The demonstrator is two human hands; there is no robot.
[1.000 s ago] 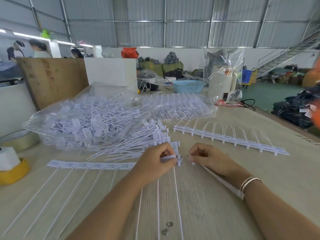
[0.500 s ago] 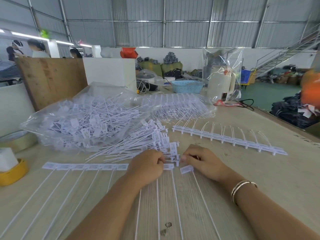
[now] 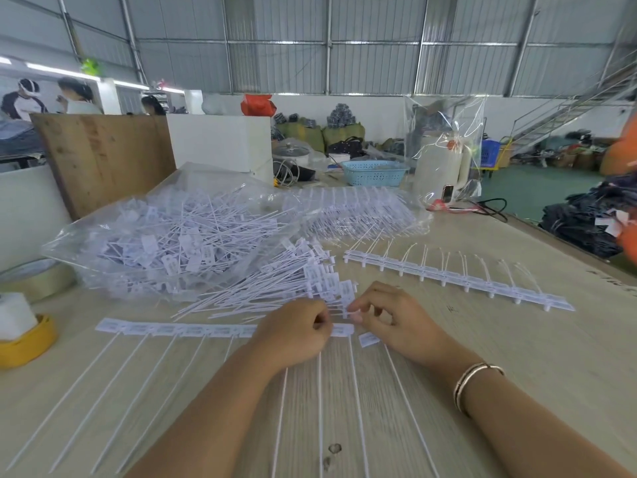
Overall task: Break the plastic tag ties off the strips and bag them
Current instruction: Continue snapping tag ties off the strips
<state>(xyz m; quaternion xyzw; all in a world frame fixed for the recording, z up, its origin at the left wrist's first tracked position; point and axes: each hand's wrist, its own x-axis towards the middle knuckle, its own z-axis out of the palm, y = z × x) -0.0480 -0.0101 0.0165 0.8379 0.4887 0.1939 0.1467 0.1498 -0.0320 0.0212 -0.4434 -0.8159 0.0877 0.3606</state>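
Head view. White plastic strip of joined tag ties (image 3: 179, 329) lies flat on the pale wood-grain table (image 3: 517, 357), tag heads away from the person, thin tails running toward 6 o'clock; this layout likely keeps each head reachable in turn

Left hand (image 3: 296, 334) curls over the strip's right end, apparently pinning it

Right hand (image 3: 389, 317), just at 3 o'clock of the left and nearly touching it, pinches the tab of a white tie between thumb and fingertips; exact grip partly hidden

One separated tag head (image 3: 368, 339) lies under the right hand

Loose pile of detached white ties (image 3: 275, 284) sits at 12 o'clock of the hands, short of the clear plastic bag of ties (image 3: 165, 236) at 11 o'clock: staged for bagging, I judge

Second white strip with curled tails (image 3: 458, 277) waits at 2 o'clock
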